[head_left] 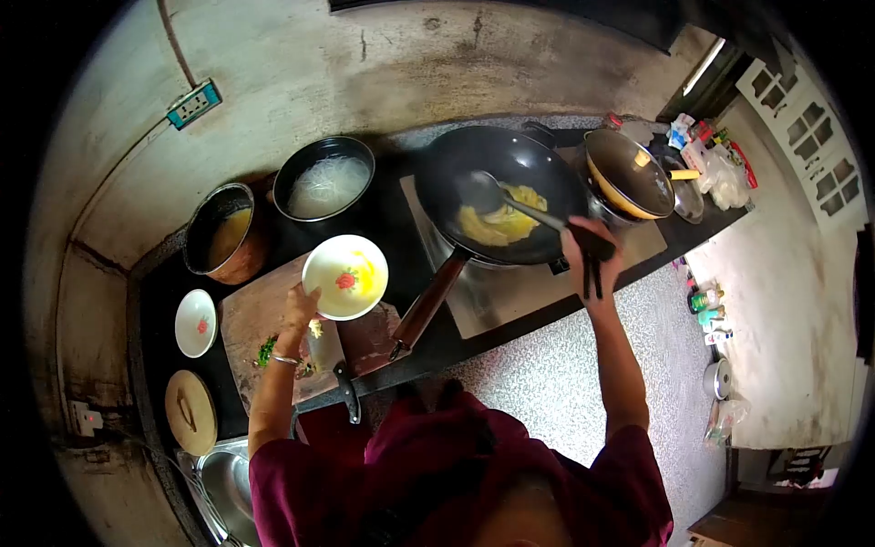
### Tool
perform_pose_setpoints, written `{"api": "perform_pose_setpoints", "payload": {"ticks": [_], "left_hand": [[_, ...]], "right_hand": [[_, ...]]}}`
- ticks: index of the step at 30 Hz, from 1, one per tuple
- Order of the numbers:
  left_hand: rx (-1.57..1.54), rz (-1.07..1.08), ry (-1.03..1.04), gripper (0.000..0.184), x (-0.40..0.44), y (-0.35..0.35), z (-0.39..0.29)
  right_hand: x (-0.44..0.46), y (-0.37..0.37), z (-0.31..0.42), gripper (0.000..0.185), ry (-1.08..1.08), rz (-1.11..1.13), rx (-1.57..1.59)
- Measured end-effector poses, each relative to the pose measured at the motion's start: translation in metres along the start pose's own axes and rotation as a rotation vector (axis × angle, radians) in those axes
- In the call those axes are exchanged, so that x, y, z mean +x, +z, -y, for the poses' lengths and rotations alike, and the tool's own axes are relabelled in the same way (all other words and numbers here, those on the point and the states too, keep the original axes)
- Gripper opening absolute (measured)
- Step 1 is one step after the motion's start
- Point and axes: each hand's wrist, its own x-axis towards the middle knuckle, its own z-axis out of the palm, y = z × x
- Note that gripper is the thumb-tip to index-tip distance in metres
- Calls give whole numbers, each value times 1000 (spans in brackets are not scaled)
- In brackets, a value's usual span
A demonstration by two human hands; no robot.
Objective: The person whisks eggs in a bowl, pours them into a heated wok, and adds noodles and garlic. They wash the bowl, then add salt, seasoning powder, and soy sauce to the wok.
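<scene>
My left hand [303, 310] grips the rim of a white bowl [330, 301] with a red flower and yellow egg residue inside, holding it over the cutting board [251, 319]. In my right hand [592, 260] is a long-handled ladle [538, 215], its dark head inside the black wok [447, 155]. Yellow egg [488, 230] lies in the wok, partly set, beside the ladle. Two thin dark sticks show below my right hand; I cannot tell whether they belong to the ladle. Chopped greens [266, 350] and a black-handled knife [347, 394] lie on the board.
The wok's wooden handle [433, 304] juts toward me. Behind the board stand a pot of white noodles [330, 187] and a brown pot [239, 260]. A small bowl [195, 323] and round lid [190, 413] sit left; another pan [629, 173] stands right, near plastic bags [726, 180].
</scene>
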Motion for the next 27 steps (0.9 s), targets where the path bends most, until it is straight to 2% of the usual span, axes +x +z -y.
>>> {"api": "perform_pose_setpoints", "payload": {"ticks": [2,3,5,8,10,12,13,15,16,20,22,24,26,27], "left_hand": [[-31,0,-4,26,0,-1,6],[60,-31,31,29,3,-4,11],[145,-73,75,32,5,-6,5],[167,-89,-114,45,-19,-6,-24],[244,-156,-107,48,-11,-21,-21],[481,-328,263,47,9,-42,-3],[480,-330,259,47,7,-39,-18],[404,-407,410,46,13,-37,-54],[348,-397,477,46,22,-37,-62],[450,-372,535,47,63,-33,-100],[508,-361,512,52,98,-34,-108],[589,-393,536,59,124,-33,-120],[634,-321,564,66,160,-30,-115],[699,-291,541,76,175,-26,-106]], "right_hand": [[7,9,-19,16,65,-27,82],[7,5,-20,16,65,-34,82],[6,-12,-25,15,164,-51,-45],[-1,-36,-1,15,41,13,-100],[1,-19,-7,16,-23,-4,-29],[5,-11,-20,17,-85,-21,37],[10,-7,-29,17,-1,-14,32],[11,-6,-46,14,103,-28,27],[12,-15,-28,12,181,-3,-16],[1,-28,13,15,-11,20,-188],[7,-8,15,16,-71,33,-74],[8,15,2,16,70,-20,-62],[12,18,-5,18,141,-14,-120],[9,9,-17,18,248,-53,-7]]}}
